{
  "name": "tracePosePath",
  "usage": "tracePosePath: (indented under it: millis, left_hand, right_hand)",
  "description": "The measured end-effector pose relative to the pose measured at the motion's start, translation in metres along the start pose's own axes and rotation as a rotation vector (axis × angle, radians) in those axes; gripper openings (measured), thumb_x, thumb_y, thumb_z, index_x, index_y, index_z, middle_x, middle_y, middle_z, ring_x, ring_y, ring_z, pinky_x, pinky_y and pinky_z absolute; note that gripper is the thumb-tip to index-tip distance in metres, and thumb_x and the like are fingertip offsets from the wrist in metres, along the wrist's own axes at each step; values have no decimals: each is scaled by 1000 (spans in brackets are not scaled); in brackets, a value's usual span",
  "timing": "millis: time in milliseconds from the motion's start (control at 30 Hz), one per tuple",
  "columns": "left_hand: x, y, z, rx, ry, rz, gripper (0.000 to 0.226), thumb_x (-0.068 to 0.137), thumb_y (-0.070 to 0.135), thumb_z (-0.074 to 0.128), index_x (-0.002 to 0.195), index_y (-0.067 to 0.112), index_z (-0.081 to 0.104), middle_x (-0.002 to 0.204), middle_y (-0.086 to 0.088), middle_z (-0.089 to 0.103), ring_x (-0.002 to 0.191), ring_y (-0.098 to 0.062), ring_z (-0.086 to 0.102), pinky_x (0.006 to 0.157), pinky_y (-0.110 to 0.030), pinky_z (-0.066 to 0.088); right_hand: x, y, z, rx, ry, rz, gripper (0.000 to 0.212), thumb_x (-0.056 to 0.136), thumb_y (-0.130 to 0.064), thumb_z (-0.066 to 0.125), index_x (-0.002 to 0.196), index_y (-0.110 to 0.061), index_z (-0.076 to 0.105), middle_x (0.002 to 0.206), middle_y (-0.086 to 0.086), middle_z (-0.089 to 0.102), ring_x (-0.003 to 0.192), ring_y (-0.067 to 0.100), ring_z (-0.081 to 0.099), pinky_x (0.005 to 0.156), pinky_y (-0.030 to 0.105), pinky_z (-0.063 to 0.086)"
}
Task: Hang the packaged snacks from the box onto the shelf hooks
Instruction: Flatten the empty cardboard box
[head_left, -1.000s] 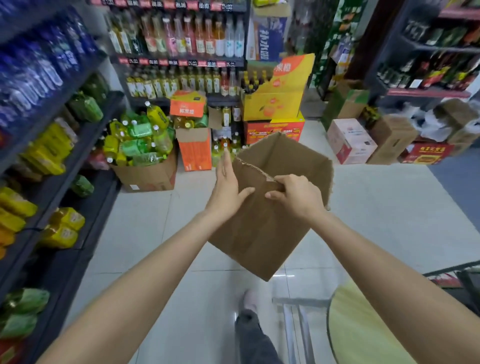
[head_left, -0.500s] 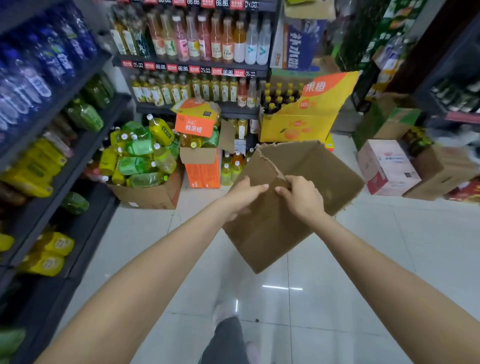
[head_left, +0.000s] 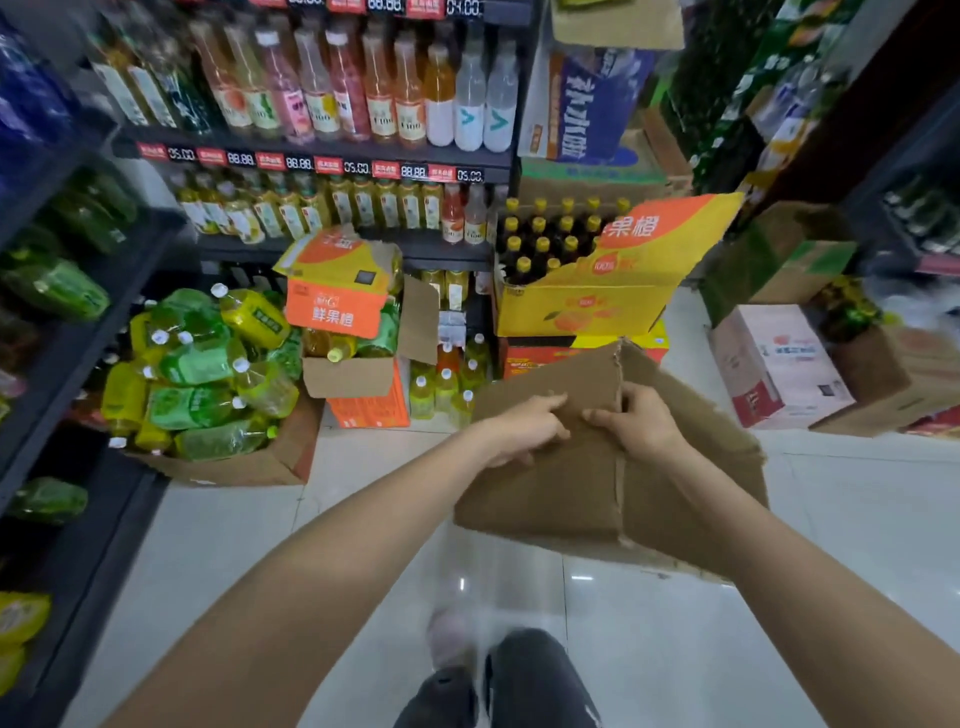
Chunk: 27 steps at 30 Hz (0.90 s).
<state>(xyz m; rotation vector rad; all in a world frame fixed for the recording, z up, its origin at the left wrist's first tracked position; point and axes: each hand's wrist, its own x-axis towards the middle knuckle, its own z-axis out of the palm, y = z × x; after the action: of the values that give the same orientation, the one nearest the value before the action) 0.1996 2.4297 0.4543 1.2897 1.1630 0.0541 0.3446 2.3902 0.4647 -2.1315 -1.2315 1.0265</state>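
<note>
Both hands grip flattened cardboard box: left hand and right hand pinch top fold (box looks empty). Keep grips close together, panel tilted away from legs.

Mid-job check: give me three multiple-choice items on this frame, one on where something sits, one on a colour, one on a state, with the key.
1. Where is the box of green and yellow bottles?
A. on the floor by the left shelf
B. on the top shelf
C. in the person's hands

2. What colour are the caps of the dark bottles in the yellow carton?
A. red
B. yellow
C. blue

3. How is the brown cardboard box being handled?
A. it lies on the floor
B. only the left hand holds it
C. both hands grip it in the air

Key: 1 A, it stands on the tiles against the left shelving. 2 B, rows of yellow caps show above the carton. 3 C, the left hand and right hand both clasp it above the floor.
</note>
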Motion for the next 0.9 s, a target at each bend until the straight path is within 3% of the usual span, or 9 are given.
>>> tracePosePath:
  millis: [167, 367, 533, 633, 800, 900]
  left_hand:
    - [75, 17, -15, 54, 0, -19, 61, 92, 6, 44, 146, 34, 31, 154, 6, 22, 127, -25, 38, 81, -35, 45]
    - [169, 26, -31, -92, -5, -134, 58, 94, -2, 36, 141, 33, 40, 153, 1, 27, 132, -25, 35, 94, -46, 43]
    - [231, 19, -34, -218, -18, -232, 61, 93, -6, 31, 142, 28, 39, 149, -7, 33, 129, -28, 41, 95, -49, 43]
    - [264, 6, -41, -289, -48, -301, 61, 95, -3, 30, 144, 32, 35, 144, -19, 38, 122, -30, 47, 96, -51, 45]
    - [314, -29, -57, -392, -82, -374, 59, 100, 4, 32, 143, 44, 30, 145, -15, 39, 121, -40, 49, 90, -50, 47]
    - [340, -56, -70, -423, -34, -416, 52, 101, 10, 31, 144, 40, 32, 141, -14, 45, 115, -37, 53, 87, -49, 47]
  right_hand:
    - [72, 1, -2, 33, 36, 74, 20, 81, -10, 70, 100, -8, 68, 89, 5, 63, 85, 19, 56, 70, 24, 37]
    - [162, 17, -3, -1, 3, 100, 22, 83, -8, 66, 105, -7, 69, 93, 8, 66, 83, 18, 57, 66, 23, 39]
    - [220, 43, 14, -122, -47, 89, 15, 83, -5, 62, 96, 0, 67, 84, 13, 63, 83, 27, 58, 56, 21, 27]
    - [248, 57, 34, -143, -51, 92, 19, 85, -5, 61, 103, 0, 66, 96, 19, 69, 92, 33, 61, 60, 19, 30]
    - [297, 74, 74, -142, -71, 104, 23, 87, -7, 60, 109, 0, 62, 105, 20, 67, 100, 36, 60, 81, 35, 43]
    - [325, 86, 106, -148, -155, 75, 25, 89, -7, 58, 114, -3, 59, 108, 18, 67, 101, 36, 60, 82, 37, 45]
